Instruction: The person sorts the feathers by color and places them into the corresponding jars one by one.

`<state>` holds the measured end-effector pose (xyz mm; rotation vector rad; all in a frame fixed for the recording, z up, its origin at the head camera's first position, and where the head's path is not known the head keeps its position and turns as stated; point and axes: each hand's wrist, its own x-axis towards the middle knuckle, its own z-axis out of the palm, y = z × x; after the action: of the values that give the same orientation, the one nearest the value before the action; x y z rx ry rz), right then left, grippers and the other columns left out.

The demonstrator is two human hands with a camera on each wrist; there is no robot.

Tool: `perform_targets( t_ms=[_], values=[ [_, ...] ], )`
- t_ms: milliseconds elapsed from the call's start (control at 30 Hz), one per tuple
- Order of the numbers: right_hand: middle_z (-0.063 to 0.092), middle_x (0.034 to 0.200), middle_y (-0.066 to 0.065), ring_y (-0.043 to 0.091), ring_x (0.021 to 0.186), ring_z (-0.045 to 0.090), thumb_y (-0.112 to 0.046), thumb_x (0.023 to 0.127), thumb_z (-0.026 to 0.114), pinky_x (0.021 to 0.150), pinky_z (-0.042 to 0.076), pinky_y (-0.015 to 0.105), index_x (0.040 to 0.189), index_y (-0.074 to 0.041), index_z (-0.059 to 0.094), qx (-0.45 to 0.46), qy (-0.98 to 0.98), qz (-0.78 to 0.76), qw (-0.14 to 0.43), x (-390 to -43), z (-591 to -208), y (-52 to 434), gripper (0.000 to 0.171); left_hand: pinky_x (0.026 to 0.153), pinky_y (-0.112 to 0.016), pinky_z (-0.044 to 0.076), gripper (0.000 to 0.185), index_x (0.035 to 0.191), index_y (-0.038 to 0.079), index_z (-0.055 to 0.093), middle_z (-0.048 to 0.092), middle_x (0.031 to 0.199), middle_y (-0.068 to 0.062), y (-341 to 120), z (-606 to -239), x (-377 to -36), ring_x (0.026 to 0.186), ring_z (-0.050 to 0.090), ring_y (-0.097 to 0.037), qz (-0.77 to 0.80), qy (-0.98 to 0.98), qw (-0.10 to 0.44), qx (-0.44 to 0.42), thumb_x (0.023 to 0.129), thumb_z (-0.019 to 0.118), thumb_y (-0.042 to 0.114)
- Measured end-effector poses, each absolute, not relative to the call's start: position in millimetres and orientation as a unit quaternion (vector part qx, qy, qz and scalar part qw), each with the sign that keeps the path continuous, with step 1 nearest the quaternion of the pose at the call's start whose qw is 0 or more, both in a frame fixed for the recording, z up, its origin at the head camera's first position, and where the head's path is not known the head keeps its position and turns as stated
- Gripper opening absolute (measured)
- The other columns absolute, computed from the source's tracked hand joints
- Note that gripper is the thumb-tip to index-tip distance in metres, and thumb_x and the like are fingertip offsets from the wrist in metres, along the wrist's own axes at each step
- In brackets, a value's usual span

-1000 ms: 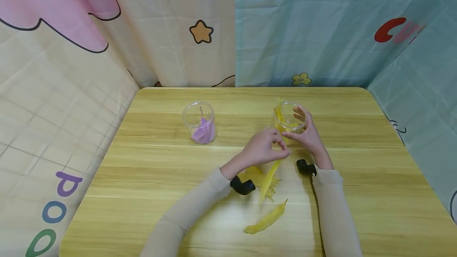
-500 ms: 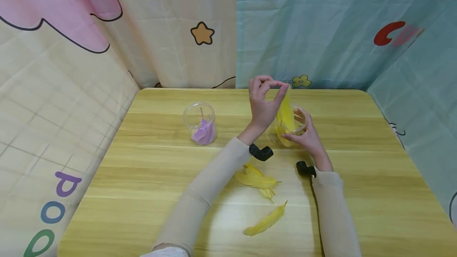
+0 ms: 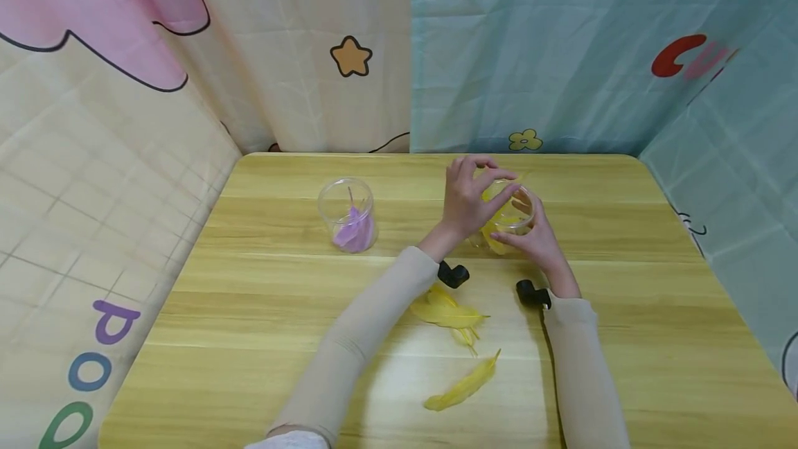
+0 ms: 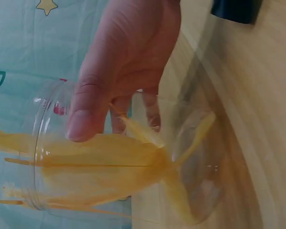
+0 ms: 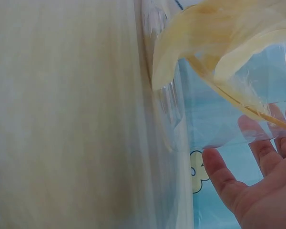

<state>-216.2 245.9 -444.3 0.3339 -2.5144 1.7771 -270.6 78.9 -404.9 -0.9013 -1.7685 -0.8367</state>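
Note:
My right hand (image 3: 537,238) grips a clear plastic cup (image 3: 514,222) from the right, thumb on the near side and fingers behind. Several yellow feathers (image 4: 100,167) stand in this cup, some poking above its rim, as the left wrist view shows. Over the rim, my left hand (image 3: 467,201) has its thumb and index finger close together at the upper end of a yellow feather (image 3: 524,176). My left palm hides part of the cup in the head view. In the right wrist view my right fingers (image 5: 221,176) lie against the cup wall.
A second clear cup (image 3: 347,199) with purple feathers (image 3: 355,231) stands to the left. Several yellow feathers (image 3: 445,310) lie in a pile below my left forearm, with one lone yellow feather (image 3: 464,386) nearer me. Printed curtains (image 3: 530,54) hang behind the wooden table (image 3: 280,296).
My left hand lifted a yellow feather from by the pile to above the right cup, then lowered with it to the rim. My right hand has kept its hold on the cup.

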Motion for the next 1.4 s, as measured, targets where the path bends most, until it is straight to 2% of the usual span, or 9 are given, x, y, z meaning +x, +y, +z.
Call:
perform_targets(
  t_ms=[100, 167, 333, 500, 700, 867, 1000, 1100, 1400],
  values=[
    [0.021, 0.148, 0.018, 0.040, 0.131, 0.027, -0.009, 0.079, 0.078, 0.085, 0.045, 0.032, 0.148, -0.005, 0.014, 0.102, -0.814, 0.572, 0.018, -215, -442, 245, 0.094, 0.082, -0.034, 0.037, 0.020, 0.092, 0.014, 0.072, 0.054, 0.100, -0.005, 72, -415, -262, 0.092, 0.048, -0.022, -0.343, -0.730, 0.453, -0.380, 0.081, 0.074, 0.030],
    [0.023, 0.148, 0.019, 0.039, 0.129, 0.029, -0.007, 0.079, 0.078, 0.085, 0.042, 0.031, 0.147, -0.004, 0.016, 0.103, -0.807, 0.581, 0.018, -216, -442, 246, 0.092, 0.081, -0.034, 0.037, 0.018, 0.090, 0.014, 0.072, 0.054, 0.099, -0.004, 66, -419, -254, 0.092, 0.048, -0.022, -0.340, -0.733, 0.442, -0.390, 0.081, 0.073, 0.029],
    [0.025, 0.148, 0.022, 0.037, 0.126, 0.030, 0.004, 0.077, 0.075, 0.097, 0.031, 0.049, 0.148, -0.002, 0.017, 0.116, -0.793, 0.598, 0.026, -218, -444, 247, 0.091, 0.081, -0.033, 0.038, 0.014, 0.085, 0.015, 0.073, 0.054, 0.096, -0.003, 53, -428, -235, 0.091, 0.048, -0.021, -0.329, -0.744, 0.413, -0.411, 0.082, 0.072, 0.029],
    [0.024, 0.148, 0.024, 0.041, 0.131, 0.025, 0.002, 0.077, 0.076, 0.102, 0.022, 0.059, 0.148, -0.002, 0.017, 0.119, -0.790, 0.600, 0.030, -220, -450, 249, 0.092, 0.080, -0.030, 0.037, 0.014, 0.085, 0.016, 0.072, 0.055, 0.094, 0.000, 46, -434, -216, 0.089, 0.048, -0.018, -0.331, -0.771, 0.358, -0.411, 0.081, 0.073, 0.029],
    [0.026, 0.149, 0.015, 0.037, 0.133, 0.025, -0.005, 0.075, 0.081, 0.103, 0.021, 0.059, 0.150, -0.014, 0.018, 0.101, -0.802, 0.587, 0.032, -230, -467, 256, 0.098, 0.077, -0.024, 0.036, 0.024, 0.079, 0.026, 0.070, 0.054, 0.086, 0.009, 47, -441, -169, 0.083, 0.047, -0.011, -0.218, -0.843, 0.179, -0.458, 0.081, 0.069, 0.050],
    [0.027, 0.150, 0.008, 0.032, 0.134, 0.026, -0.008, 0.074, 0.082, 0.103, 0.024, 0.056, 0.150, -0.016, 0.019, 0.089, -0.809, 0.581, 0.028, -233, -473, 257, 0.099, 0.065, -0.021, 0.030, 0.041, 0.066, 0.034, 0.064, 0.051, 0.077, 0.014, 48, -455, -127, 0.071, 0.040, -0.007, -0.084, -0.869, 0.054, -0.484, 0.073, 0.059, 0.074],
    [0.026, 0.150, 0.011, 0.033, 0.134, 0.024, -0.004, 0.074, 0.080, 0.102, 0.023, 0.056, 0.149, -0.012, 0.019, 0.087, -0.798, 0.596, 0.016, -229, -462, 254, 0.097, 0.059, -0.021, 0.026, 0.048, 0.056, 0.033, 0.051, 0.045, 0.070, 0.015, 47, -467, -110, 0.067, 0.037, -0.007, -0.046, -0.875, 0.024, -0.482, 0.068, 0.059, 0.079],
    [0.025, 0.151, 0.014, 0.036, 0.134, 0.023, -0.002, 0.075, 0.079, 0.103, 0.023, 0.057, 0.149, -0.009, 0.019, 0.087, -0.795, 0.600, 0.012, -225, -454, 251, 0.096, 0.060, -0.021, 0.027, 0.048, 0.055, 0.032, 0.046, 0.043, 0.069, 0.014, 47, -473, -107, 0.068, 0.038, -0.008, -0.027, -0.878, 0.016, -0.478, 0.070, 0.060, 0.076],
    [0.026, 0.149, 0.016, 0.036, 0.134, 0.024, -0.001, 0.075, 0.079, 0.104, 0.022, 0.057, 0.148, -0.004, 0.018, 0.092, -0.799, 0.595, 0.013, -219, -446, 247, 0.095, 0.062, -0.021, 0.027, 0.023, 0.069, 0.032, 0.063, 0.048, 0.075, 0.013, 47, -474, -113, 0.072, 0.039, -0.009, -0.022, -0.888, 0.001, -0.459, 0.081, 0.066, 0.052]
  ],
)
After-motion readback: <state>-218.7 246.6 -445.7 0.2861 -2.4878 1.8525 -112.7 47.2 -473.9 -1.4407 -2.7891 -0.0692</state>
